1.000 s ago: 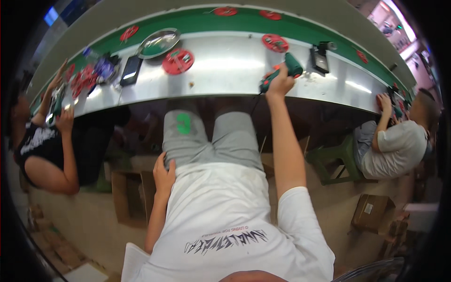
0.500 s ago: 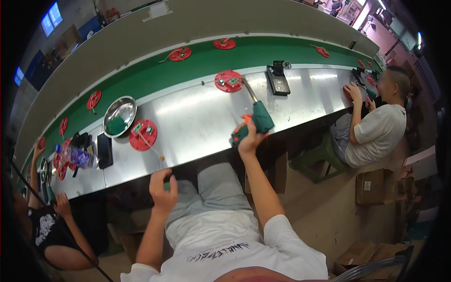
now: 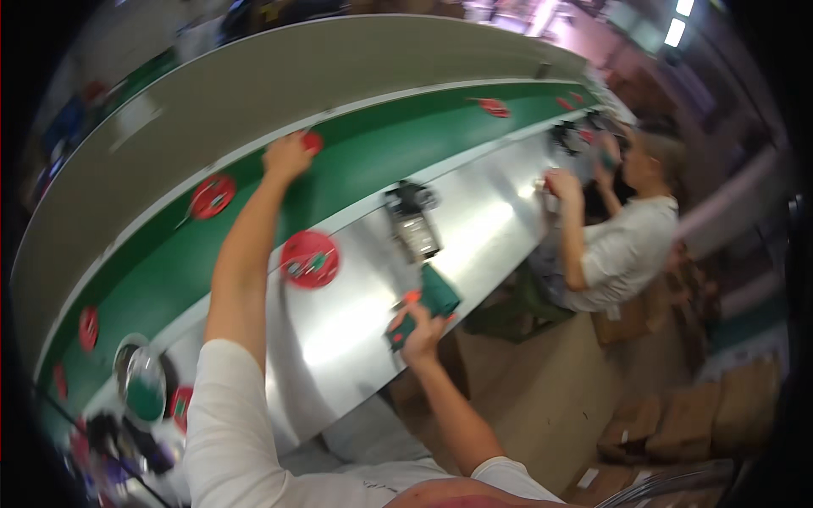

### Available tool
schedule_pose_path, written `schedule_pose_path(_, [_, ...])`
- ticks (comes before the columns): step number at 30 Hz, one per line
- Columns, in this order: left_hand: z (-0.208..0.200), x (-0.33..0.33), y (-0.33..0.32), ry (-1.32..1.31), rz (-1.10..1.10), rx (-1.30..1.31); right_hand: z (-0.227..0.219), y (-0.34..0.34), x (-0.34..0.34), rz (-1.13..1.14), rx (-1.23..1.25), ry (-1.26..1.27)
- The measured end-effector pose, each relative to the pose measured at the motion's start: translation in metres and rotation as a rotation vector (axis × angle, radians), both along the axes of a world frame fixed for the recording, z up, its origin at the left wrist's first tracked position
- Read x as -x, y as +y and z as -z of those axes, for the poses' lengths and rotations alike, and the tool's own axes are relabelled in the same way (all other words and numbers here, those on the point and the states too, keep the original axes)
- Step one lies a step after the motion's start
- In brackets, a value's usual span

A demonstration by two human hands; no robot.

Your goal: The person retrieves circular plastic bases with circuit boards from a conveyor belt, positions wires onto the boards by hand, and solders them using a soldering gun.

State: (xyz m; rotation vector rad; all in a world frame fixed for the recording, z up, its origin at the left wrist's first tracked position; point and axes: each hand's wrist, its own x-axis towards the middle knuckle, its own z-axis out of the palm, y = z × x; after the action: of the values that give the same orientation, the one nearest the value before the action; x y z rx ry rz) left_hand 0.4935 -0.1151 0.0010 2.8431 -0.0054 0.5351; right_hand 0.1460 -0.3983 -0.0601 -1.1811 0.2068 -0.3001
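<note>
My left hand [image 3: 286, 157] is stretched out over the green belt, its fingers closed at a red round disc [image 3: 312, 142] near the far edge. In my right hand [image 3: 421, 341] is a green soldering gun [image 3: 440, 292] with an orange trigger, held above the front of the metal bench. Its tip is blurred near the black soldering stand [image 3: 415, 224]. Another red disc [image 3: 310, 259] with small parts and a green board lies on the bench between my arms. Further left on the belt is a red disc [image 3: 212, 196] with a wire.
A steel bowl [image 3: 129, 356] with green contents stands at the left by another red disc [image 3: 179, 408]. A co-worker [image 3: 622, 229] sits at the right, hands over the bench. Cardboard boxes [image 3: 677, 415] stand on the floor at the right. More red discs [image 3: 494, 107] lie along the belt.
My left hand has gone from the bench's front edge up to a red disc on the belt. The soldering gun has come away from the disc on the bench. The view has turned.
</note>
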Motion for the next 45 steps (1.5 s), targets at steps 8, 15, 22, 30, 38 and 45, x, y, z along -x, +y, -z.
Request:
schedule_pose_path(8, [-0.004,-0.025,-0.03,0.354,-0.051,-0.063,-0.03,-0.003,0.003,0.013,-0.181,-0.034])
schedule_pose_path(15, [-0.048,0.105,-0.007,0.208,0.153,0.149,-0.032,-0.013,0.008,-0.005,-0.049,0.033])
schedule_pose_path(22, [-0.116,0.434,0.003,-0.495,0.182,0.331,0.026,0.0,-0.014,0.124,0.408,0.086])
schedule_pose_path(30, [-0.049,0.622,0.024,-0.239,0.078,0.291,-0.012,-0.018,-0.016,-0.01,-0.236,-0.09])
schedule_pose_path(38, [0.061,0.613,0.01,-0.441,-0.089,0.02,-0.021,0.002,0.005,-0.033,-0.206,-0.081])
schedule_pose_path(45, [0.054,0.608,0.0,-0.497,-0.122,-0.066,-0.02,-0.009,0.002,-0.052,-0.206,-0.086])
